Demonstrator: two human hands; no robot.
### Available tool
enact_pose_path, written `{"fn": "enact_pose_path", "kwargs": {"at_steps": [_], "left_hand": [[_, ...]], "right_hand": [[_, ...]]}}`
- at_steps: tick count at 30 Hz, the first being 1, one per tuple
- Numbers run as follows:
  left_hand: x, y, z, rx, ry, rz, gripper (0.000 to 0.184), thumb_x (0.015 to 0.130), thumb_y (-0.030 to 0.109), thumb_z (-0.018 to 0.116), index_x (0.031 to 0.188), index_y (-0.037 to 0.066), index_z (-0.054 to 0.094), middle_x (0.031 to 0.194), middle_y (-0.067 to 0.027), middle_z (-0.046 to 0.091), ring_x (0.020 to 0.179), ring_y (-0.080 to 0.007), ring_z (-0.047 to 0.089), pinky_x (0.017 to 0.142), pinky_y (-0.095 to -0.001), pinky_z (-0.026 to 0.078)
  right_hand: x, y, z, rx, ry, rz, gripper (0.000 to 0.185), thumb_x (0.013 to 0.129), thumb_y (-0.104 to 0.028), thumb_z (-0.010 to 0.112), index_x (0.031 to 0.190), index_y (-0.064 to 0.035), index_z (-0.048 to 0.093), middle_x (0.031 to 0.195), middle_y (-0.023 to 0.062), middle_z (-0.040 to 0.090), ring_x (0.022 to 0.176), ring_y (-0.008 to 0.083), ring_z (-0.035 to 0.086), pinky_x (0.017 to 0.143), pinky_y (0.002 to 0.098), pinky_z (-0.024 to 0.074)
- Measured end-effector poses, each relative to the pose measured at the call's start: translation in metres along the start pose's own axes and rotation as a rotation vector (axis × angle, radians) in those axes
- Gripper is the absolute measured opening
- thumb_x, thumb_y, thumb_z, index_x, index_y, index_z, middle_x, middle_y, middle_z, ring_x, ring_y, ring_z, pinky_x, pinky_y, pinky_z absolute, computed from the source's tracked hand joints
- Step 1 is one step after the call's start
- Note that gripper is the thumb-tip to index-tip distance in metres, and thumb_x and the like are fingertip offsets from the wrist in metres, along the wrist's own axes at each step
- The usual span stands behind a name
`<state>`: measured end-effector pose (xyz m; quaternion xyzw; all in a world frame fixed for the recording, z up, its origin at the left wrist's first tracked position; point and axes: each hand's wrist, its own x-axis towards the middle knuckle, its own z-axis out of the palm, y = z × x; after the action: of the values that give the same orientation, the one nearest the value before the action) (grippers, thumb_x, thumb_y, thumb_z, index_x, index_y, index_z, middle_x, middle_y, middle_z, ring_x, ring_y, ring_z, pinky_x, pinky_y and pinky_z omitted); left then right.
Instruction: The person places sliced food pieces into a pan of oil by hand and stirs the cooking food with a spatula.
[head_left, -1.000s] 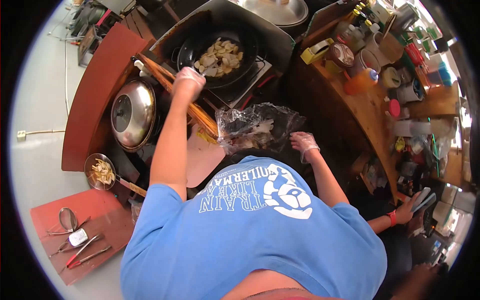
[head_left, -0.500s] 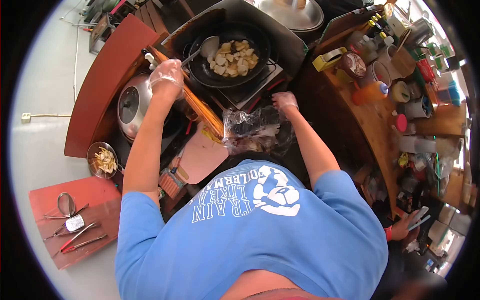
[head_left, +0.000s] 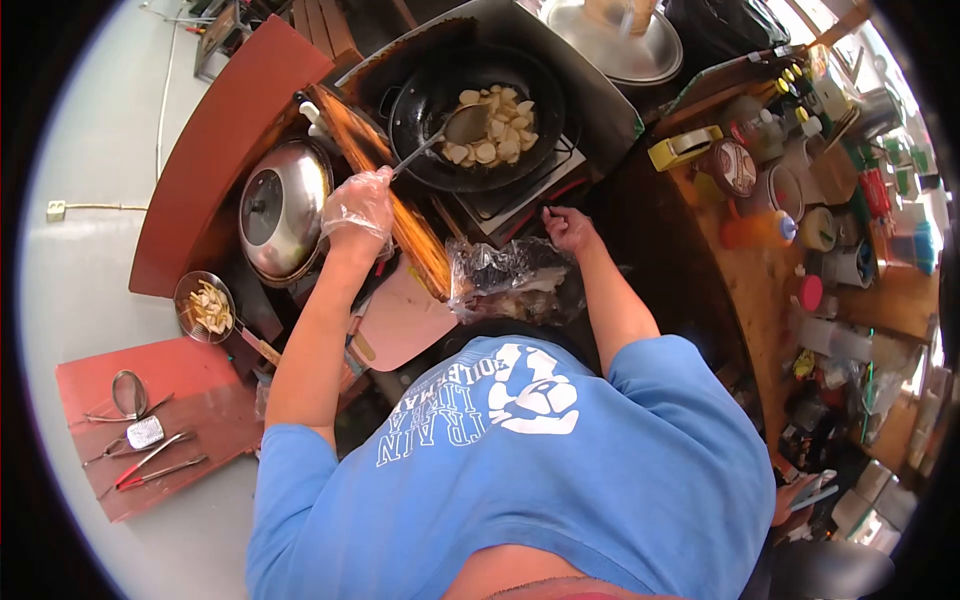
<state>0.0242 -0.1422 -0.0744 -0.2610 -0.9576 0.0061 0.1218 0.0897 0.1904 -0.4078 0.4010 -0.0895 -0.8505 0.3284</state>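
Observation:
My left hand, in a clear plastic glove, is closed round the handle of a metal ladle. The ladle's bowl lies among pale, chunky slices of food inside a black wok. The wok sits on a stove. My right hand is near the stove's front edge, its fingers curled in. Whether anything is between those fingers, I cannot make out. Just below it lies a clear plastic bag with something pale inside.
A wooden board stands between the wok and a lidded pan. A strainer at left holds pale strips. Tongs rest on a red surface. Bottles and jars crowd the right-hand counter. Another person's hand shows at lower right.
My left hand has moved right and down, and the ladle's bowl has gone from the wok's left side onto the slices. My right hand stays by the stove's front, fingers more curled.

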Motion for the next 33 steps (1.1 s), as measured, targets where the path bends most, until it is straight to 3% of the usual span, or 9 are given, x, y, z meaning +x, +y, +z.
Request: {"fn": "enact_pose_path", "kwargs": {"at_steps": [2,4,5,10,14,17,23,28,33], "left_hand": [[0.003,0.000,-0.002,0.028,0.024,-0.032,0.013,0.086,0.011,0.056,0.090,0.010,0.068,0.078,-0.0117,0.067,0.075,-0.0298,0.067,0.068,-0.0414,0.054],[-0.001,0.008,-0.008,-0.015,0.050,-0.042,0.014,0.086,0.010,0.055,0.092,0.010,0.068,0.078,-0.0115,0.067,0.076,-0.0294,0.067,0.067,-0.0410,0.054],[-0.003,0.011,-0.010,-0.057,0.081,-0.037,0.015,0.086,0.010,0.055,0.093,0.010,0.069,0.078,-0.0113,0.067,0.076,-0.0290,0.067,0.067,-0.0406,0.054],[-0.006,0.010,0.002,-0.082,-0.074,-0.107,0.024,0.084,0.008,0.057,0.103,0.010,0.071,0.092,-0.0129,0.070,0.084,-0.0307,0.067,0.075,-0.0417,0.054],[0.005,0.006,0.015,-0.044,-0.016,-0.199,0.023,0.084,0.008,0.057,0.102,0.011,0.071,0.093,-0.0132,0.070,0.086,-0.0304,0.067,0.076,-0.0419,0.055],[0.013,0.017,0.022,-0.095,0.003,-0.132,0.025,0.084,0.009,0.056,0.104,0.012,0.070,0.092,-0.0127,0.070,0.087,-0.0294,0.068,0.077,-0.0413,0.055],[0.041,0.019,0.033,-0.097,-0.017,-0.217,0.024,0.084,0.010,0.055,0.103,0.013,0.070,0.095,-0.0112,0.070,0.089,-0.0292,0.068,0.079,-0.0411,0.055],[0.028,0.020,0.017,-0.074,-0.074,-0.144,0.025,0.084,0.011,0.055,0.102,0.016,0.071,0.095,-0.0103,0.071,0.089,-0.0290,0.068,0.079,-0.0420,0.055],[0.011,-0.018,0.020,-0.046,0.063,-0.294,0.023,0.083,0.012,0.055,0.097,0.013,0.073,0.093,-0.0131,0.071,0.085,-0.0310,0.069,0.077,-0.0423,0.056]], "right_hand": [[0.006,0.004,0.009,0.113,-0.011,-0.033,0.010,0.092,-0.009,0.054,0.099,-0.0013,0.053,0.079,0.0120,0.061,0.049,0.0134,0.047,0.038,0.0162,0.0383],[0.021,0.005,0.008,0.039,0.160,-0.353,0.011,0.088,0.000,0.055,0.099,0.0020,0.053,0.082,0.0150,0.061,0.053,0.0138,0.051,0.040,0.0175,0.0417],[0.028,0.006,0.008,0.029,0.166,-0.346,0.011,0.088,0.000,0.055,0.099,0.0020,0.053,0.082,0.0150,0.061,0.053,0.0138,0.051,0.040,0.0175,0.0417],[0.014,0.045,0.040,-0.354,0.442,-0.713,0.003,0.086,0.007,0.055,0.088,0.0047,0.054,0.078,0.0186,0.060,0.057,0.0186,0.056,0.042,0.0238,0.0410],[0.006,0.055,0.048,-0.503,0.488,-0.719,0.004,0.086,0.006,0.055,0.084,0.0038,0.056,0.075,0.0178,0.059,0.057,0.0189,0.055,0.043,0.0269,0.0385],[0.002,0.057,0.051,-0.545,0.510,-0.741,0.002,0.087,0.004,0.056,0.086,0.0027,0.057,0.075,0.0174,0.060,0.053,0.0173,0.052,0.042,0.0273,0.0366],[-0.002,0.048,0.037,-0.694,0.460,-0.669,0.006,0.090,-0.002,0.056,0.096,0.0003,0.055,0.084,0.0182,0.065,0.054,0.0157,0.052,0.043,0.0264,0.0389],[-0.004,0.039,0.029,-0.659,0.437,-0.663,0.020,0.092,-0.008,0.056,0.110,-0.0012,0.051,0.089,0.0173,0.066,0.065,0.0233,0.063,0.049,0.0322,0.0466],[-0.022,0.030,0.014,-0.681,0.396,-0.628,0.021,0.091,-0.010,0.058,0.110,-0.0004,0.053,0.089,0.0164,0.066,0.078,0.0278,0.067,0.058,0.0380,0.0520]]}}
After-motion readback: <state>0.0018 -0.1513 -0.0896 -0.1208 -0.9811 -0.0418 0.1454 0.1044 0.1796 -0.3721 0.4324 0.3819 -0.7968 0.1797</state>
